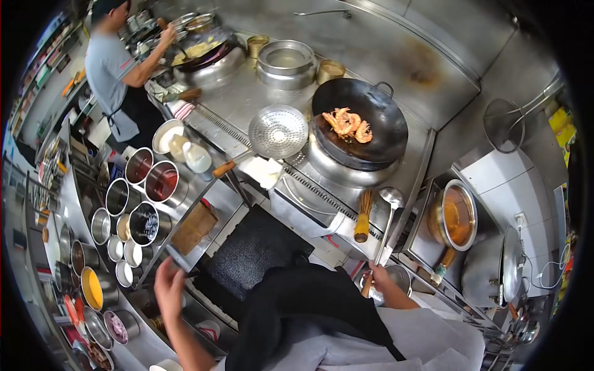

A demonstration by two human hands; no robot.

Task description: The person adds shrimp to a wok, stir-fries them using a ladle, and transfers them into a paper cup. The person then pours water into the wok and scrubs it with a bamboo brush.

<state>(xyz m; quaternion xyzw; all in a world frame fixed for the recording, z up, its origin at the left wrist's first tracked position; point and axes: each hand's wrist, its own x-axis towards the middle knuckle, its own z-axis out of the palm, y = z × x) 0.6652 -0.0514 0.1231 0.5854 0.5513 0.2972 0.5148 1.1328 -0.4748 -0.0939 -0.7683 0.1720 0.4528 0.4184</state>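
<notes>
Black apron (pixel 297 297) cloth lies closest; beyond it the right hand (pixel 380 278) is closed around the wooden handle (pixel 367 285) of a steel ladle (pixel 391 196). Ahead and left of that grip, orange prawns (pixel 348 123) lie in a black wok (pixel 390 127). Well left of it, the left hand (pixel 168 287) is loosely open, seemingly empty. A firm rear hold should keep the ladle's bowl steady, clear of the bamboo brush (pixel 363 216) beside it.

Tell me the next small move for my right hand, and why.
I'd likely bring the ladle over the wok: your right hand grips its handle, and the prawns lie bunched there with no tool among them.
</notes>
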